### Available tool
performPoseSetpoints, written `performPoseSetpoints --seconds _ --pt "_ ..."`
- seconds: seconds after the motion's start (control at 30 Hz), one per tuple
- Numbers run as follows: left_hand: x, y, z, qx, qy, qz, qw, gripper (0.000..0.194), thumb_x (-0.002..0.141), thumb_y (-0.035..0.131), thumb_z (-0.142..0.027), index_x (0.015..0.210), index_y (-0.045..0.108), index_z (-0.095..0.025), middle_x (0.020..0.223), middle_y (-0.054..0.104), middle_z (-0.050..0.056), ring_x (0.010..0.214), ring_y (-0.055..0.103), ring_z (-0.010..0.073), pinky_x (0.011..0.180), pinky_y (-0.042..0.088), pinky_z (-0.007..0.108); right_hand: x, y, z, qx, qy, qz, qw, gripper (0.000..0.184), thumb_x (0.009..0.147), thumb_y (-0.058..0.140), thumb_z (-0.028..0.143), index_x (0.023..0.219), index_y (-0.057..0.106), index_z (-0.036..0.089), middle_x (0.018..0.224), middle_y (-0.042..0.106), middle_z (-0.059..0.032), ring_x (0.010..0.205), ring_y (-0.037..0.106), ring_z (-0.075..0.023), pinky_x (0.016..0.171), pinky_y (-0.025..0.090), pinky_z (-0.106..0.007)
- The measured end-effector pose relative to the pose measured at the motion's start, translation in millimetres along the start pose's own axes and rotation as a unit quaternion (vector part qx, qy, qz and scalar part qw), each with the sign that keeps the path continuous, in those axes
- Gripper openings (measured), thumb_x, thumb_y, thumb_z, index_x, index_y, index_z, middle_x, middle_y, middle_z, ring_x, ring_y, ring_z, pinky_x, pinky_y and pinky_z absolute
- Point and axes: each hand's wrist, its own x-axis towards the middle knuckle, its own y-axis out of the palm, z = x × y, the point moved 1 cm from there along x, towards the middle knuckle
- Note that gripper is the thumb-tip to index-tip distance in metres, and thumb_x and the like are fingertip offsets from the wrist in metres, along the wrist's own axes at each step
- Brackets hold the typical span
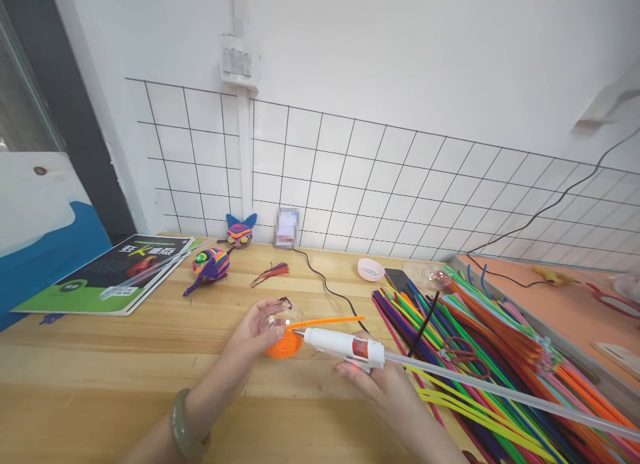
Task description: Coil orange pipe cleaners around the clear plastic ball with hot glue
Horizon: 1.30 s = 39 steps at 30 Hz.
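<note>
My left hand (253, 334) is closed round a small orange coiled pipe-cleaner piece (284, 345) with a clear round part on top, just above the wooden table (100, 357). An orange pipe cleaner (330, 321) sticks out from it to the right. My right hand (373, 377) grips a white glue gun (345, 345) with a long clear glue stick (500, 391) trailing from its back. The gun's nozzle touches the orange piece.
A big pile of coloured pipe cleaners (480, 357) covers the right of the table. Two pipe-cleaner figures (213, 264) and a book (105, 274) lie at the back left. A pink dish (371, 270), red scissors (457, 349) and a black cable (325, 284) are nearby.
</note>
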Motion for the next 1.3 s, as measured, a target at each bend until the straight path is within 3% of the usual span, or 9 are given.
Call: performPoseSetpoints --seconds 0.47,0.77,0.9,1.3 --pt "-1 0.0 0 -0.008 -0.005 -0.007 1.0 0.042 0.059 0.081 -0.029 0.097 0.065 -0.023 0.112 0.069 0.01 0.109 0.059 0.0302 0.097 0.042 0.043 0 -1 3 0.004 0.014 0.0 1.0 0.021 0.082 0.058 0.042 0.084 0.06 0.021 0.076 0.066 -0.0009 0.071 0.063 -0.0212 0.063 0.05 -0.027" --pt "0 -1.6 0 -0.008 -0.012 -0.006 1.0 0.045 0.058 0.082 -0.031 0.098 0.064 -0.023 0.113 0.068 0.01 0.104 0.062 0.03 0.093 0.044 0.043 1 -1 1 0.007 0.027 0.004 1.0 0.023 0.081 0.058 0.044 0.083 0.056 0.021 0.075 0.065 -0.0015 0.071 0.063 -0.0212 0.064 0.05 -0.028" --pt "-4 -0.7 -5 0.0 -0.026 0.008 1.0 0.042 0.065 0.079 -0.028 0.102 0.061 -0.023 0.117 0.067 0.01 0.113 0.058 0.03 0.098 0.042 0.043 1 -1 0 0.004 0.021 -0.001 1.0 0.023 0.081 0.058 0.044 0.081 0.055 0.022 0.075 0.064 -0.0012 0.07 0.062 -0.0208 0.064 0.05 -0.028" --pt "1 -4.4 0 -0.017 -0.023 0.012 1.0 0.043 0.063 0.08 -0.03 0.101 0.061 -0.021 0.118 0.065 0.012 0.123 0.05 0.0336 0.102 0.039 0.045 1 2 -6 0.053 0.025 -0.005 0.998 0.023 0.081 0.06 0.041 0.089 0.06 0.02 0.082 0.068 -0.0034 0.077 0.064 -0.0227 0.07 0.051 -0.029"
